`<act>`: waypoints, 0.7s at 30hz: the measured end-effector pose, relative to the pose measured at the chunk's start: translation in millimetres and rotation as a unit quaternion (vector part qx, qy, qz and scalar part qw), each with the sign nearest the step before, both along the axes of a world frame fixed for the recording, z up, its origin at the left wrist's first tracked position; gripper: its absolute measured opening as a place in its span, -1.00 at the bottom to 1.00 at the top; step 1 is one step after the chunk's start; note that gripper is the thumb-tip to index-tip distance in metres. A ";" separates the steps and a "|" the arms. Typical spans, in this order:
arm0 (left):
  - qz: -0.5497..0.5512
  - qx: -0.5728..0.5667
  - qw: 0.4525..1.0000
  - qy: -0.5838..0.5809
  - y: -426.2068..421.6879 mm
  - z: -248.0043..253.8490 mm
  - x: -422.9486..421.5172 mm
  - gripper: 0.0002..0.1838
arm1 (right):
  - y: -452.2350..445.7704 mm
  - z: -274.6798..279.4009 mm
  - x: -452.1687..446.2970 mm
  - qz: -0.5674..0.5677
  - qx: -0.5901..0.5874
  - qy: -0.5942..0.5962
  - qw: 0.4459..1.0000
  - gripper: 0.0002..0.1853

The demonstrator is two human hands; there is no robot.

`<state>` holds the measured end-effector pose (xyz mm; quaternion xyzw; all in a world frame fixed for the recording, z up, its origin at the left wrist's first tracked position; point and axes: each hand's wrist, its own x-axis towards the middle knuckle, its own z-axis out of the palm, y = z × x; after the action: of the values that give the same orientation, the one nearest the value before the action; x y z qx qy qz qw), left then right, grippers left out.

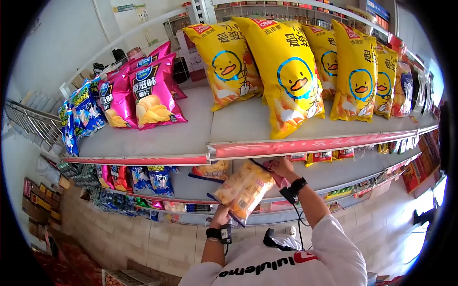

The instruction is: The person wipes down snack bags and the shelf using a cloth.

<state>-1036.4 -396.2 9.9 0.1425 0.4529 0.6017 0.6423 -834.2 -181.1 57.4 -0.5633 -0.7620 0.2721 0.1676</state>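
A clear snack bag (245, 188) with pale yellow pieces inside is tilted in front of the second shelf. My left hand (220, 215) grips its lower left corner. Near the bag's upper right edge, my right hand (281, 169) is closed on a pink cloth (280, 180). Another snack bag (210, 170) lies on the second shelf, just behind and left of the held one. Both wrists wear black straps with devices and cables.
On the top shelf (191, 138) stand large yellow chip bags (293, 76), pink chip bags (155, 93) and blue bags (86, 112). Its red front edge (310, 144) runs above my hands. Lower shelves hold more packets (160, 180). Stacked boxes (40, 200) stand at the left.
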 end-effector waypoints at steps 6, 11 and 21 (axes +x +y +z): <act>-0.140 0.039 0.989 -0.008 -8.2 5.4 2.1 -0.56 | -98.7 35.6 -35.1 0.265 0.137 0.230 0.926 -0.76; -0.124 0.058 0.989 0.052 -6.3 -17.7 18.4 -0.58 | -138.9 32.9 -54.9 0.252 0.342 0.048 0.904 -0.70; -0.050 0.099 0.994 0.001 -4.8 -35.5 30.4 -0.46 | -77.8 3.1 5.7 0.118 0.307 0.090 0.940 -0.80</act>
<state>-1006.0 -401.0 -25.6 0.2280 0.3840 0.6108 0.6538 -828.5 -258.9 60.5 -0.3632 -0.8514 0.0922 0.3671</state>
